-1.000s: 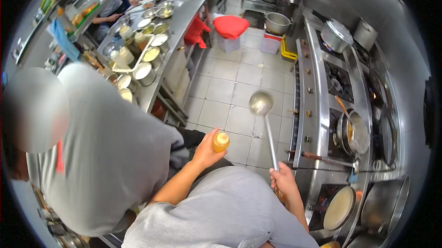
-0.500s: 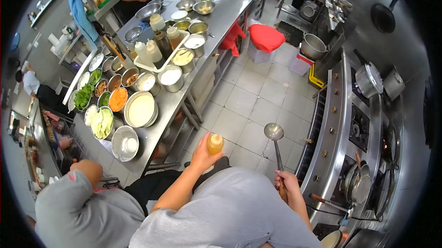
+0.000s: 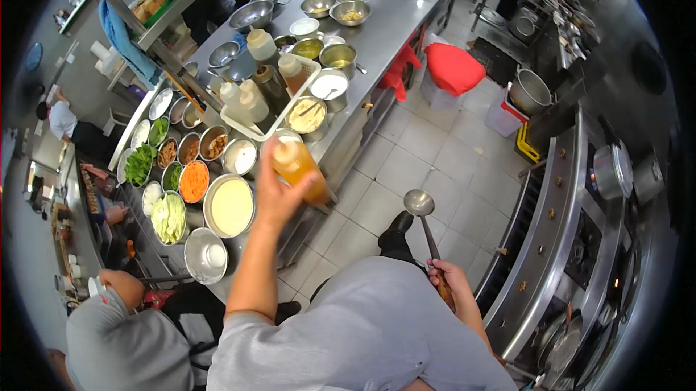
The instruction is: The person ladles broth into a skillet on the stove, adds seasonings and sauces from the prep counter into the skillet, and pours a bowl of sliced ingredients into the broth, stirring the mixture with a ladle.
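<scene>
My left hand is wrapped round a squeeze bottle of orange-yellow liquid, tilted over the edge of the steel counter. Just beyond it stands a white tray with several squeeze bottles. Metal pots of white and pale yellow contents sit beside the tray, partly hidden by the bottle. Low on the right, my right hand grips the wooden handle of a ladle, whose bowl hangs over the tiled floor.
Containers of carrot, greens and cabbage line the counter's left end. A co-worker in grey is close at lower left; others work across the counter and farther off. Stoves run along the right. A red-covered bin stands ahead.
My left hand has risen with the bottle towards the counter's tray. The view has swung left, showing more of the counter. My right hand still holds the ladle.
</scene>
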{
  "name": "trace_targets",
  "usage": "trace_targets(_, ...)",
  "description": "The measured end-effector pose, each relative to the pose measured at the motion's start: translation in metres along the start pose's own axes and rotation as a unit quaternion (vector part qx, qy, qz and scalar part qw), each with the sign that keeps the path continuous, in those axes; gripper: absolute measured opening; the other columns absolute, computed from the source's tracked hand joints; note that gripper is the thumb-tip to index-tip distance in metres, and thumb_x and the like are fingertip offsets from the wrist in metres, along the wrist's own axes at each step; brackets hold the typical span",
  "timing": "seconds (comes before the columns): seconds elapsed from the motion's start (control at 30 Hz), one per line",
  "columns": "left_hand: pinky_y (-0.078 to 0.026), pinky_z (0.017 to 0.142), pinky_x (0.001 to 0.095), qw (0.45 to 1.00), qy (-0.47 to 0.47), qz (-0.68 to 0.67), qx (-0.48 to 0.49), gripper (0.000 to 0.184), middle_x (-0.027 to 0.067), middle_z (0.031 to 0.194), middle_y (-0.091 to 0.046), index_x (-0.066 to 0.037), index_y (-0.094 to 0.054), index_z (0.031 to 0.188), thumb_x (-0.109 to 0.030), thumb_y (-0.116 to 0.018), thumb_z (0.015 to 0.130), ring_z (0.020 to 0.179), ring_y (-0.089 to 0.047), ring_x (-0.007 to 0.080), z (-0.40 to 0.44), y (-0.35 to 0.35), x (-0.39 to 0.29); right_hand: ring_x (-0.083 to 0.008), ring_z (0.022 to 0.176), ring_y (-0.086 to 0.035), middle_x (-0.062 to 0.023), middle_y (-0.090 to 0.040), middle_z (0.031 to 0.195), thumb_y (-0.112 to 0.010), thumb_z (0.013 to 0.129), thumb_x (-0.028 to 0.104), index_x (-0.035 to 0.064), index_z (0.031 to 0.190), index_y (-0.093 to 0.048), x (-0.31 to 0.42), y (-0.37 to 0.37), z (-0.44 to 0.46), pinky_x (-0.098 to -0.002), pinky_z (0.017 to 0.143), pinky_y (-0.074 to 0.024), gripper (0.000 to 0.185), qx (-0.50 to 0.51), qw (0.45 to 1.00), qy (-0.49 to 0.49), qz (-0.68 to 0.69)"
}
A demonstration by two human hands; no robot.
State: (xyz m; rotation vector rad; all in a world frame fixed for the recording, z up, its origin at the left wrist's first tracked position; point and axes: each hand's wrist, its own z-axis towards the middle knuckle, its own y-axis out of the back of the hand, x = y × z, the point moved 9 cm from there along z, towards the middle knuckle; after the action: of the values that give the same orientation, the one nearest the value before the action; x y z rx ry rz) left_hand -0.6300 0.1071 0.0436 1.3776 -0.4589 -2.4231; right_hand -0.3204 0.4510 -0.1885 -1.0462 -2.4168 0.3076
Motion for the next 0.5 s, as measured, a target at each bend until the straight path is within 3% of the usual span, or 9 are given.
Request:
trace_targets(0.07,-0.046,0.104,0.0394,0.981,-0.109,0.108,-0.121,0.092,0.0172,0.135,-0.055,-0.002,-0.039,0.144,-0.03,-0.091,0.073,0.121,-0.057,0.0273,0.055,0.038,-0.025,-0.0149,0.053,-0.05,-0.0056,-0.057,0.069,-0.066,0.092,0.018,-0.0007,0.102,-0.062,0.034,-0.001,0.018,-0.0265,0.048,-0.0398,0.021,-0.031,0.999,0.01,-0.024)
trace_targets(0.13,-0.046,0.102,0.0402,0.968,-0.096,0.039,-0.231,0.087,0.0175,0.132,-0.054,0.0,-0.043,0.138,-0.032,-0.091,0.073,0.119,-0.057,0.0279,0.111,0.066,-0.025,-0.015,0.052,-0.05,-0.0057,-0.057,0.069,-0.067,0.092,0.018,-0.0005,0.1,-0.062,0.068,-0.003,0.038,-0.0267,0.048,-0.04,0.021,-0.032,0.999,0.011,-0.029)
trace_targets(0.2,-0.046,0.101,0.0398,0.933,-0.162,0.066,-0.313,0.082,0.0175,0.128,-0.056,0.0,-0.046,0.136,-0.031,-0.09,0.075,0.116,-0.058,0.0298,0.164,0.08,-0.02,-0.015,0.051,-0.05,-0.0058,-0.058,0.068,-0.068,0.091,0.018,-0.0003,0.099,-0.062,0.103,-0.003,0.053,-0.027,0.047,-0.0402,0.02,-0.034,0.999,0.009,-0.036)
trace_targets(0.33,-0.047,0.099,0.0401,0.923,-0.082,0.171,-0.336,0.078,0.0194,0.126,-0.056,-0.001,-0.048,0.134,-0.029,-0.09,0.074,0.113,-0.059,0.033,0.254,0.089,0.068,-0.0153,0.051,-0.051,-0.0056,-0.058,0.069,-0.067,0.092,0.018,0.0006,0.097,-0.062,0.182,-0.013,0.087,-0.0277,0.047,-0.0407,0.019,-0.022,0.998,0.022,-0.063)
trace_targets(0.4,-0.049,0.095,0.0408,0.92,0.021,0.261,-0.29,0.075,0.0189,0.121,-0.062,-0.001,-0.05,0.13,-0.027,-0.09,0.072,0.109,-0.062,0.0335,0.28,0.078,0.113,-0.0154,0.051,-0.051,-0.0053,-0.058,0.068,-0.067,0.092,0.018,0.0016,0.095,-0.061,0.215,-0.019,0.098,-0.0285,0.047,-0.041,0.018,-0.018,0.997,0.018,-0.073)
trace_targets(0.43,-0.049,0.095,0.0408,0.918,0.026,0.268,-0.291,0.075,0.0189,0.121,-0.062,-0.001,-0.05,0.13,-0.027,-0.09,0.072,0.109,-0.062,0.0335,0.284,0.076,0.124,-0.0159,0.051,-0.051,-0.0052,-0.058,0.068,-0.066,0.092,0.019,0.0028,0.091,-0.059,0.234,-0.022,0.1,-0.0296,0.047,-0.0416,0.017,-0.024,0.994,0.037,-0.104)
trace_targets(0.5,-0.053,0.088,0.037,0.943,0.144,0.264,-0.142,0.068,0.0142,0.11,-0.068,0.0,-0.054,0.126,-0.023,-0.088,0.072,0.1,-0.067,0.0242,0.301,0.053,0.16,-0.0173,0.05,-0.053,-0.0054,-0.058,0.068,-0.064,0.093,0.02,0.0063,0.083,-0.054,0.265,-0.024,0.112,-0.0329,0.047,-0.0431,0.02,-0.037,0.983,0.067,-0.165)
